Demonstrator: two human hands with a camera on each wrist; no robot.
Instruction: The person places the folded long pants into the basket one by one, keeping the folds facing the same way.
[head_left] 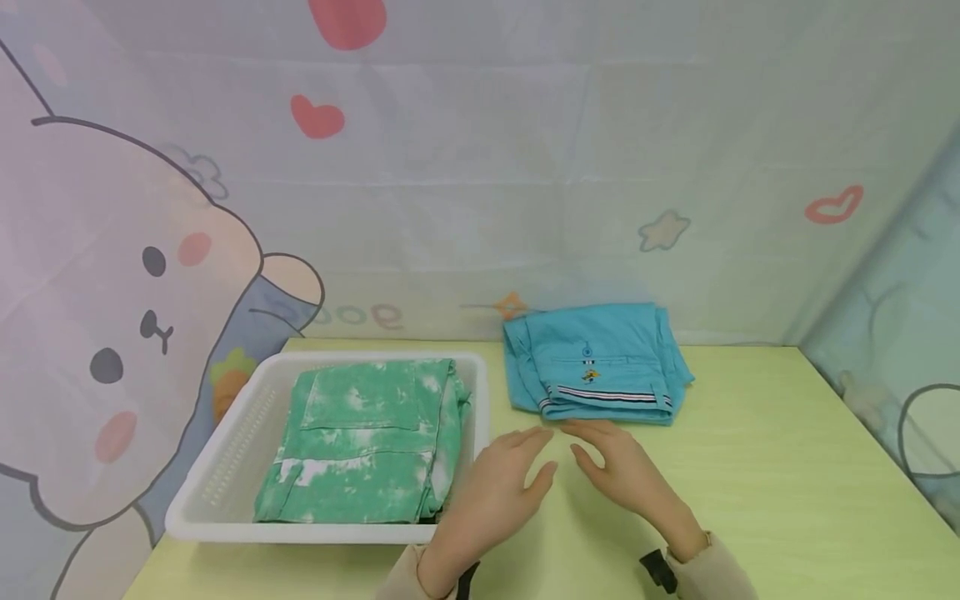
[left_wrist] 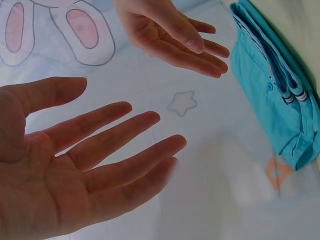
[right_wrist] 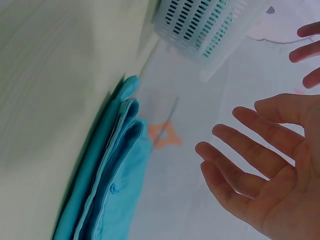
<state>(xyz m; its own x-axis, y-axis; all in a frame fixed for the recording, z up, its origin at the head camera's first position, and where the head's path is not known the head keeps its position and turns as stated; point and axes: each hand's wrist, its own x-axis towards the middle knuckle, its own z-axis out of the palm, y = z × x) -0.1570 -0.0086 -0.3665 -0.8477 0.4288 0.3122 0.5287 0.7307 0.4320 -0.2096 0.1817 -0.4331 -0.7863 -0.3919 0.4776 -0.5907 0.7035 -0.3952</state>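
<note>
Folded turquoise shorts [head_left: 597,364] with a striped hem band and small embroidered emblem lie beside the white basket [head_left: 225,467]. Left hand [head_left: 491,492] and right hand [head_left: 626,471] hover just before the shorts, fingers straight, holding nothing.

in the head view both forearms run off the bottom edge, so only the cuffs of the sleeves show, and the dark strap at each wrist is cut short. the near wall of the white basket [head_left: 225,467] hides the lower hem of the green tie-dye garment [head_left: 360,442], and the left hand [head_left: 491,492] covers the basket's near right corner. the small emblem on the folded blue shorts [head_left: 600,367] is too small to read. in the left wrist view the left hand's [left_wrist: 75,165] fingertips blur out and the shorts [left_wrist: 270,85] leave the right edge. in the right wrist view the basket [right_wrist: 210,25] is cropped at the top and the table [right_wrist: 55,75] is smeared.
</note>
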